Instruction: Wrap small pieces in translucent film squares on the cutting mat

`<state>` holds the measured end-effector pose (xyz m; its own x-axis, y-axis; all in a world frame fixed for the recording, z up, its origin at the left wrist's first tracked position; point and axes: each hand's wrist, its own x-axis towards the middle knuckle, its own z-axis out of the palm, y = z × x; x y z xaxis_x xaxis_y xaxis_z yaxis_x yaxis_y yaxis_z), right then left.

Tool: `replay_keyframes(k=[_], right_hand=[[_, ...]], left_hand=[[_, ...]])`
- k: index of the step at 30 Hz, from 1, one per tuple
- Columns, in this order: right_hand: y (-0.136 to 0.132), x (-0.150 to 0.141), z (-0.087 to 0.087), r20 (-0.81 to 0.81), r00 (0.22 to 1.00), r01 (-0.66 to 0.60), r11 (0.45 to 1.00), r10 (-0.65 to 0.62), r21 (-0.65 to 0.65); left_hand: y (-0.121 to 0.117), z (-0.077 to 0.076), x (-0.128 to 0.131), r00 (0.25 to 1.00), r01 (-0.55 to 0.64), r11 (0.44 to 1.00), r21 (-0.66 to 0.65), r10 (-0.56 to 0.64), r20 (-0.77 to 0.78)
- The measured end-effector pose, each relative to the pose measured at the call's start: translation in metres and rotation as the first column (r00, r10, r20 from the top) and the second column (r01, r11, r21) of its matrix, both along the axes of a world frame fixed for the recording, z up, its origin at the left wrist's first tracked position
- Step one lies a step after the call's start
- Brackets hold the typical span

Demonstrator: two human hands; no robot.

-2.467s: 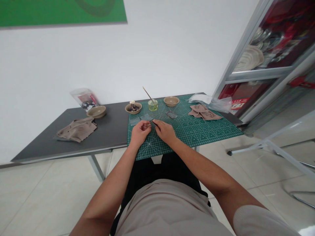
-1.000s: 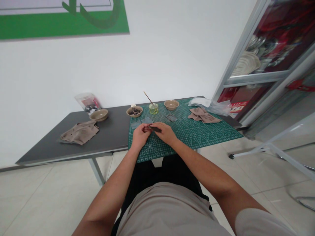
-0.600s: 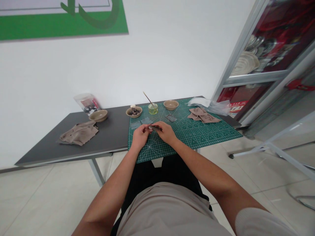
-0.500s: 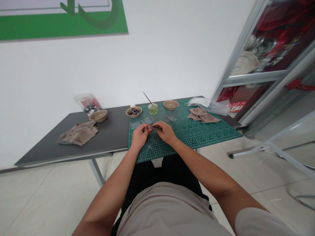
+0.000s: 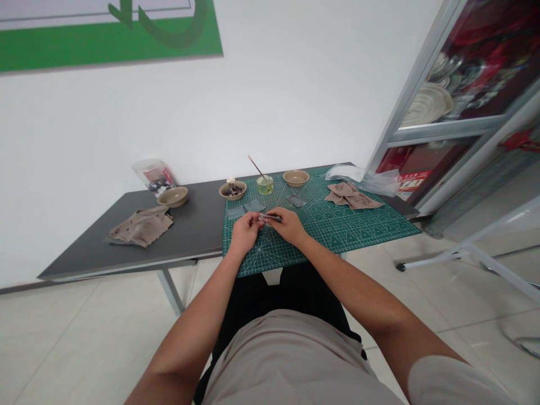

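Green cutting mat (image 5: 358, 225) on dark table (image 5: 198, 216). Frame center: your right hand (image 5: 291, 226) pinches a thin dark flat piece (image 5: 274, 217); your left hand (image 5: 246, 232) pinches a small greyish bit (image 5: 262, 217), too small to identify.

Right fingers (image 5: 279, 211) around a thin dark piece (image 5: 272, 217), left fingers (image 5: 254, 221) at its end, above a green gridded mat (image 5: 333, 228)

A dark table (image 5: 198, 225) bears a green mat (image 5: 337, 222), cloth (image 5: 141, 226) and bowl (image 5: 172, 201).
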<state>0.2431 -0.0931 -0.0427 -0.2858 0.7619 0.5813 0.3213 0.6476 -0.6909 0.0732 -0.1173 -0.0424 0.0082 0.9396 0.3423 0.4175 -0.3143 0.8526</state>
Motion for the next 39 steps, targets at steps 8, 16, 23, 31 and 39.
replay_keyframes(k=[8,16,23,31,39], right_hand=[[-0.0031,0.0009,0.0006,0.001,1.000,0.011,1.000,-0.011,0.005],[-0.0031,0.0019,0.0013,-0.012,1.000,0.023,0.999,-0.023,-0.036],[-0.0029,0.0028,0.0045,0.007,1.000,-0.014,0.996,0.015,-0.085],[-0.0047,0.0037,0.0039,-0.067,0.998,0.008,0.993,-0.016,-0.117],[-0.0042,0.0023,0.0060,-0.005,1.000,0.003,0.994,-0.003,-0.107]], left_hand=[[-0.0024,0.0025,0.0013,1.000,0.009,1.000,-0.018,-0.009,-0.005],[0.0039,-0.0007,-0.0043,0.992,0.109,0.993,-0.045,-0.106,0.066],[0.0027,0.0034,-0.0036,0.993,0.111,0.991,-0.068,-0.109,0.035],[0.0011,0.0037,-0.0020,0.991,0.107,0.989,-0.100,-0.099,0.087],[0.0021,0.0047,-0.0046,0.989,0.127,0.988,-0.086,-0.119,0.093]])
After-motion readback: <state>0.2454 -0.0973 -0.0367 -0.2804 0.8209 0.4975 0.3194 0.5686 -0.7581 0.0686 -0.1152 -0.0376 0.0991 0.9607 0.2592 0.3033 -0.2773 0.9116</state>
